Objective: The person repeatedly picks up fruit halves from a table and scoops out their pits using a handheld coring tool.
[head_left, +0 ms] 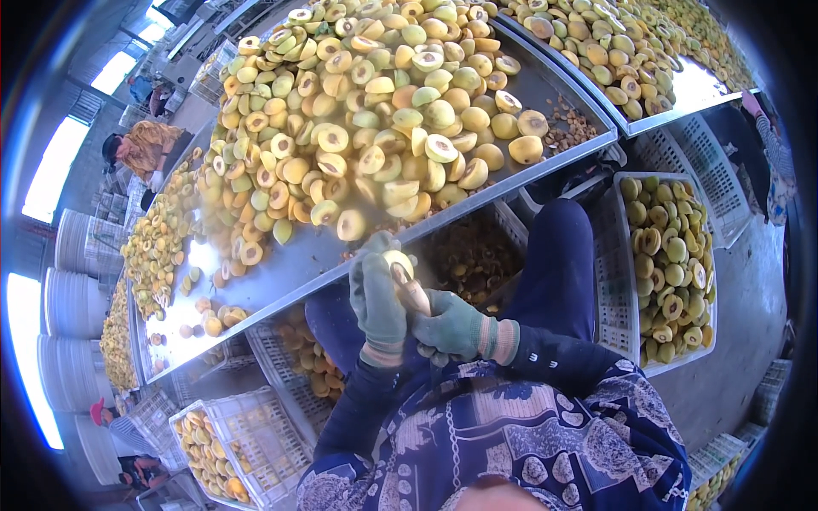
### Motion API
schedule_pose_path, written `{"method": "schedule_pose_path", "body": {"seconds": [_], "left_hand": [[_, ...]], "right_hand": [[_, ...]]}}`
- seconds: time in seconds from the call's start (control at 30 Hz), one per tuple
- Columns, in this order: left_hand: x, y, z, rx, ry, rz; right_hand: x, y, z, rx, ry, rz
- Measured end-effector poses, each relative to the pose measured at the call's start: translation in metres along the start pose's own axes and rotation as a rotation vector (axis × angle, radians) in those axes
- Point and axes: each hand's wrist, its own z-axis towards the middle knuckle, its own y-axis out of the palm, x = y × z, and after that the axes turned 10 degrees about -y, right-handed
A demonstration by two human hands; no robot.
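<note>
My left hand [378, 294], in a green coated glove, holds a halved yellow fruit [397, 262], apricot- or peach-like, near the front rim of the metal table [307, 281]. My gloved right hand [447, 324] grips a wooden-handled tool [416, 297]; its front end meets the cut face of the fruit, and its tip is hidden. Beyond both hands lies a big heap of halved fruit [332, 137], many halves with brown pits or pit hollows. Small brown pit pieces [572, 128] are scattered at the right of the table.
Beneath the table's edge, a crate holds brown pits [473, 255]. A white crate of fruit [671, 268] stands right of my knee, another crate [255, 441] at the lower left. A second fruit-laden table [690, 105] is at the upper right. Other people [150, 150] are at left and far right.
</note>
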Motion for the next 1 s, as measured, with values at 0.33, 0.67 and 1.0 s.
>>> {"method": "schedule_pose_path", "body": {"seconds": [0.33, 0.67, 1.0], "left_hand": [[0.002, -0.006, -0.006, -0.167, 0.115, -0.014], [0.004, -0.004, -0.008, -0.082, -0.068, -0.051], [-0.003, -0.003, -0.006, -0.082, 0.027, 0.104]], "right_hand": [[0.008, 0.004, -0.006, -0.058, -0.053, 0.104], [0.005, -0.008, 0.0, -0.036, 0.048, -0.15], [0.005, -0.018, 0.001, -0.051, 0.022, -0.305]]}}
